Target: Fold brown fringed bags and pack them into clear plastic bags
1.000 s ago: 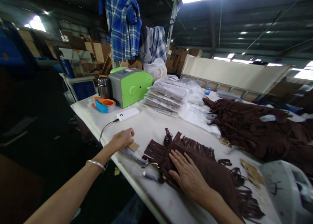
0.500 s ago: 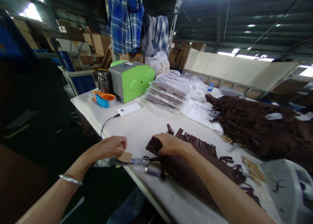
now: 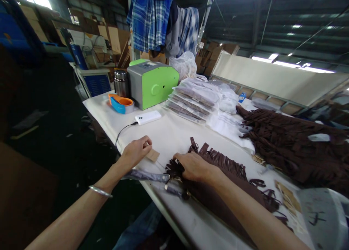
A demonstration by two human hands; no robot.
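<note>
A brown fringed bag lies along the table's front edge. My right hand is closed on its near left end, by a bunch of dark fringe; my fingertips are partly hidden. To the left, my left hand is pinched on a small tan cardboard tag. A thin pale string seems to run from the tag towards the bag. Beneath lies a plastic-wrapped strap with metal fittings, its end hanging past the table edge.
A white power bank with a cable, tape dispenser, steel flask and green-grey machine stand at the back left. Bagged goods are stacked mid-table. More brown fringed pieces lie right, near a grey-white plastic object.
My left hand has moved up and right with the tag, nearer the bag. My right hand stays at the bag's end, where the fringe is now bunched. The view has shifted slightly.
</note>
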